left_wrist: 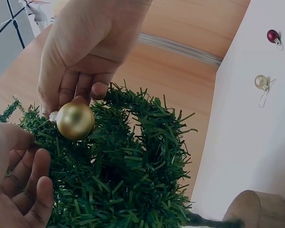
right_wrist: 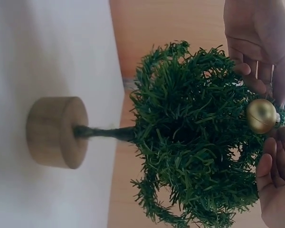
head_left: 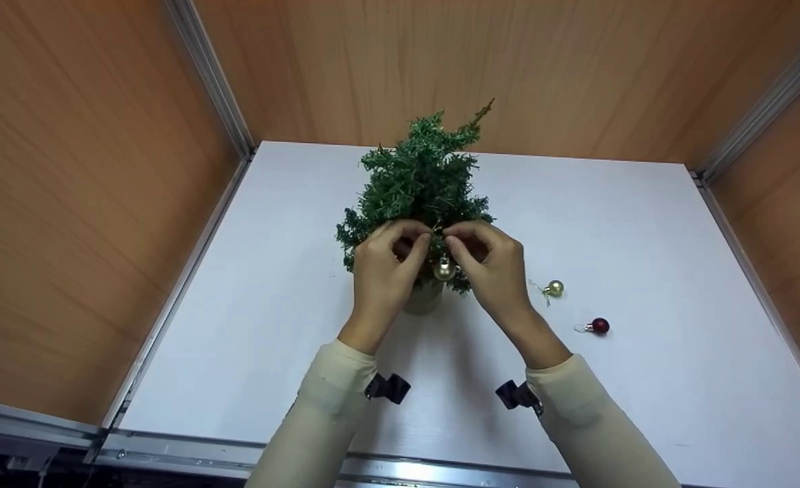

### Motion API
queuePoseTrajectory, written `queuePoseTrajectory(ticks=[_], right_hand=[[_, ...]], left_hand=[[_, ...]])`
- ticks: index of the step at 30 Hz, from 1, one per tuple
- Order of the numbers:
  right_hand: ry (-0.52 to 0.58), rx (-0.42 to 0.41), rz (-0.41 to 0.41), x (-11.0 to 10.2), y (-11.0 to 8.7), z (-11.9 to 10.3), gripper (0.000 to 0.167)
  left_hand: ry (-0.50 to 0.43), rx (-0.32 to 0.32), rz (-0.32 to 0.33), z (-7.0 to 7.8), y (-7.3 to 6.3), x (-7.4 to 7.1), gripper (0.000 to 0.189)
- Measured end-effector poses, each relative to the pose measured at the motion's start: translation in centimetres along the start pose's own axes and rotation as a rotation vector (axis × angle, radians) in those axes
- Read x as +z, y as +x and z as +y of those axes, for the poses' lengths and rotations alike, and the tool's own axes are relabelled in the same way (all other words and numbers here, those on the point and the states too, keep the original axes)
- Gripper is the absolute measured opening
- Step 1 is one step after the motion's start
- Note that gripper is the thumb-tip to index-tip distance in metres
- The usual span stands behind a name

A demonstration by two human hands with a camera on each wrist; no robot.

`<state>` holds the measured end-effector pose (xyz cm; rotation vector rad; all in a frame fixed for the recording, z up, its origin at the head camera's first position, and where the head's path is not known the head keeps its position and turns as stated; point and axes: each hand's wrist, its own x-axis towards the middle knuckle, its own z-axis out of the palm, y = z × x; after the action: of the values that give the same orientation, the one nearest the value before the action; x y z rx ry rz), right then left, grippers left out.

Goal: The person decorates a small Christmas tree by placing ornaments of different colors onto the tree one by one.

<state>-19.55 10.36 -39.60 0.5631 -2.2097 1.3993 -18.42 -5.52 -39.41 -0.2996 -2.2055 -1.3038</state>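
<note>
A small artificial Christmas tree [head_left: 420, 183] stands on a round wooden base [right_wrist: 57, 133]. A shiny gold bauble [head_left: 444, 269] hangs at its front, just below the fingertips of both hands. My left hand [head_left: 385, 268] pinches the bauble's thin hanging loop between thumb and index finger. Close beside it, my right hand [head_left: 496, 268] pinches the loop from the other side, near a branch. In the left wrist view the gold bauble [left_wrist: 76, 121] lies against the green branches, its cap by the right fingers. The fingertips partly hide the loop.
On the white table [head_left: 271, 339], right of the tree, lie another gold bauble [head_left: 555, 289] with a string loop and a dark red bauble [head_left: 600, 326]. Wooden panels [head_left: 508, 74] close in the back and sides. A metal rail [head_left: 454, 470] runs along the front edge.
</note>
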Motion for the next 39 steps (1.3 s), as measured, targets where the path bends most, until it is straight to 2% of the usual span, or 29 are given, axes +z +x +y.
queuePoseTrajectory(ticks=[6, 11, 20, 29, 39], right_hand=[[-0.055, -0.086, 0.001, -0.2, -0.4, 0.0, 0.01], [-0.065, -0.111, -0.002, -0.4, -0.8, 0.0, 0.009], [-0.013, -0.038, -0.007, -0.6, -1.4, -0.1, 0.01], [0.038, 0.069, -0.038, -0.6, -1.8, 0.0, 0.011], [0.053, 0.097, -0.038, -0.6, -2.1, 0.4, 0.012]], left_hand=[[-0.014, 0.01, -0.02, -0.2, -0.3, 0.1, 0.008], [-0.027, 0.025, -0.03, -0.2, -0.5, 0.1, 0.008], [-0.034, 0.037, -0.041, 0.0, -0.6, 0.1, 0.009], [-0.005, 0.016, -0.054, 0.0, -0.9, 0.2, 0.012], [-0.018, 0.017, -0.059, -0.1, -0.8, 0.2, 0.013]])
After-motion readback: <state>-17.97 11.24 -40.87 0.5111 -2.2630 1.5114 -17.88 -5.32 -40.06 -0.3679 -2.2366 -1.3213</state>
